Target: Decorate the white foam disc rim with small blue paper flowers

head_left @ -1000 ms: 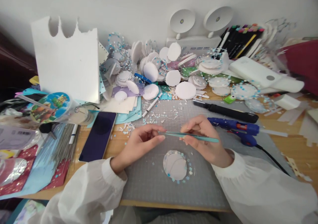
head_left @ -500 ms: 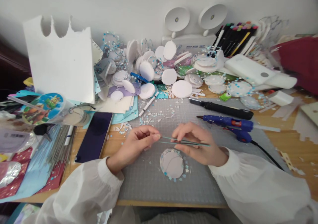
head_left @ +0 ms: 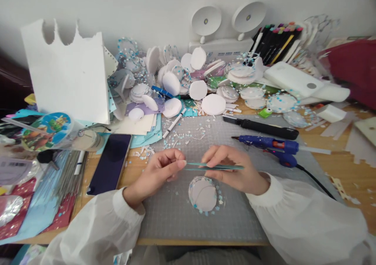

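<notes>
My right hand [head_left: 232,169] grips thin teal tweezers [head_left: 225,166] between thumb and fingers. They lie almost level, their joined end to the right, and the tips reach the fingertips of my left hand [head_left: 169,165]. That hand is closed in a pinch; whatever sits between its thumb and forefinger is too small or hidden to make out. Just below both hands, a round white disc [head_left: 202,194] ringed with small blue and white star shapes rests on the grey cutting mat [head_left: 176,222]. A thin curved line crosses its face.
A blue glue gun [head_left: 267,144] and a black-handled cutter [head_left: 264,128] lie on the right. White foam discs [head_left: 214,104] pile up behind. At left are a phone [head_left: 109,163], thin wire stems [head_left: 69,175] and a plastic cup [head_left: 48,131]. A two-headed lamp [head_left: 225,47] stands at the back.
The tweezers have turned slightly, so more of their flat teal side shows. Both hands keep nearly the same place. The whole view has shifted a little.
</notes>
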The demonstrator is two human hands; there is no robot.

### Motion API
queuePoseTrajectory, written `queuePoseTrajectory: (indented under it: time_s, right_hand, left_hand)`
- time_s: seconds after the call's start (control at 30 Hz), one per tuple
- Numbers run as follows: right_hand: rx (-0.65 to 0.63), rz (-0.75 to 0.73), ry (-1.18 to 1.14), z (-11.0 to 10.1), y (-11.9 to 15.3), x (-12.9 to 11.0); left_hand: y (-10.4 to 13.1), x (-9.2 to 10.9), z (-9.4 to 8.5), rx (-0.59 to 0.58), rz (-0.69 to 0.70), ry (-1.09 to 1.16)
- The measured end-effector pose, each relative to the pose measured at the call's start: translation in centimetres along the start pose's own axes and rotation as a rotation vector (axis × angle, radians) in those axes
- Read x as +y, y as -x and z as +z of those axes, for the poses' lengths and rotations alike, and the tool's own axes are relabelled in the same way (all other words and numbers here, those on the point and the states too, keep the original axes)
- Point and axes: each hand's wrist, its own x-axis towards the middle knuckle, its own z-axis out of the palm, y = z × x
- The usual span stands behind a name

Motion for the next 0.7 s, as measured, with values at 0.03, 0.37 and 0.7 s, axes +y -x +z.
queuePoseTrajectory:
  time_s: [0.03, 0.37, 0.7]
  right_hand:
    - [0.011, 0.006, -0.007, 0.0, -0.1, -0.1]
    - [0.137, 0.149, -0.246, -0.2, -0.3, 0.1]
    - [0.257, 0.058, 0.316, -0.4, -0.9, 1.3]
  left_hand:
    - [0.0, 0.0, 0.1, -0.005, 0.003, 0.019]
    - [0.4, 0.3, -0.2, -0.066, 0.017, 0.145]
    - [-0.1, 0.6, -0.3, 0.154, 0.185, 0.07]
